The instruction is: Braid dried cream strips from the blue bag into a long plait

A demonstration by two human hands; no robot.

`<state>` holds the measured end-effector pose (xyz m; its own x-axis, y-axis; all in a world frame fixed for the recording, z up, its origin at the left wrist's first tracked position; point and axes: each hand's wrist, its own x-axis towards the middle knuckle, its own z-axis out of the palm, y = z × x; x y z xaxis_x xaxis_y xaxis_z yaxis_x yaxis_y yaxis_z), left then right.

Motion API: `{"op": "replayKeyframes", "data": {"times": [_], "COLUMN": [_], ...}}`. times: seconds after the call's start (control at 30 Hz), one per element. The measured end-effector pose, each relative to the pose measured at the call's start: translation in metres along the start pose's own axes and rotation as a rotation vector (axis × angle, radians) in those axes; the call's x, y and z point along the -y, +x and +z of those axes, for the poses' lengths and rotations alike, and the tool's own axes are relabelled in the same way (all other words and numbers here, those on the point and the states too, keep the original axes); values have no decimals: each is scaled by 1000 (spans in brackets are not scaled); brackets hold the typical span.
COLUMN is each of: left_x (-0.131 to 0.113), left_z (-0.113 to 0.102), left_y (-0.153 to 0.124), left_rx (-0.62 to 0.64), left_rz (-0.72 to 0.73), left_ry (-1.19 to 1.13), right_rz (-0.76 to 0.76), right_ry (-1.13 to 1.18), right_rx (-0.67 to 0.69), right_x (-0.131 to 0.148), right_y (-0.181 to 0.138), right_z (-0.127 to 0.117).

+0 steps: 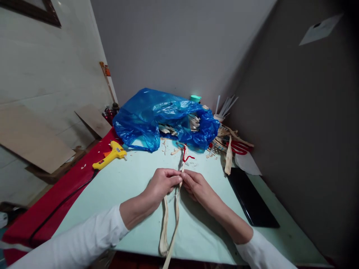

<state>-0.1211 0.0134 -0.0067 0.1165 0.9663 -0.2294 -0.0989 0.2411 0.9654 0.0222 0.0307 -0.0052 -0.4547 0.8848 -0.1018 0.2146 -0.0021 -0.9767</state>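
Note:
Over the middle of the table, my left hand point(162, 183) and my right hand point(198, 185) meet, fingertips pinched on dried plant-fibre strips point(176, 213). The pale strips run down from my fingers toward the front edge, and one hangs past it. Beyond my fingers they form a narrow twisted or braided length. A fuzzy red wire point(184, 155), looking like pipe cleaner, is at its far end, with one end bent out to the right. My fingers partly hide where the strips cross.
A blue plastic bag point(137, 119) with pale fibre inside lies at the back. A yellow glue gun point(112, 155) rests left, its cord trailing forward. On the right are a black flat panel point(252, 200), red-handled scissors point(239, 147) and white sticks point(226, 106) in a cup.

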Motion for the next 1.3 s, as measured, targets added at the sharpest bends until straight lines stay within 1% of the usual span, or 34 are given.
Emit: {"op": "replayKeyframes", "data": {"times": [0.1, 0.2, 0.33, 0.47, 0.63, 0.83, 0.97, 1.03, 1.13, 1.3], "left_x": [2, 4, 2, 0, 2, -4, -9, -9, -8, -5], "left_z": [2, 3, 3, 3, 2, 3, 6, 7, 9, 8], "left_y": [0, 0, 0, 1, 3, 5, 5, 4, 3, 4], "left_rx": [-52, -65, -27, -51, -32, 6, 9, -5, -8, 10], "left_rz": [72, 143, 135, 116, 168, 119, 75, 65, 54, 32], "left_ry": [56, 82, 103, 171, 283, 194, 118, 94, 105, 138], "right_rz": [-14, -33, -61, -70, -90, -129, -184, -185, -185, -224], "right_ry": [7, -50, -140, -122, -122, -353, -409, -444, -480, -499], "right_rx": [-20, -55, -62, -72, -141, -196, -187, -193, -200, -141], "right_x": [-4, -8, -11, -12, -7, 6, 8, 7, 6, 5], "right_y": [-4, -6, -6, -8, -10, -15, -18, -19, -19, -19], "right_z": [-3, -6, -7, -7, -8, -13, -15, -14, -12, -11]}}
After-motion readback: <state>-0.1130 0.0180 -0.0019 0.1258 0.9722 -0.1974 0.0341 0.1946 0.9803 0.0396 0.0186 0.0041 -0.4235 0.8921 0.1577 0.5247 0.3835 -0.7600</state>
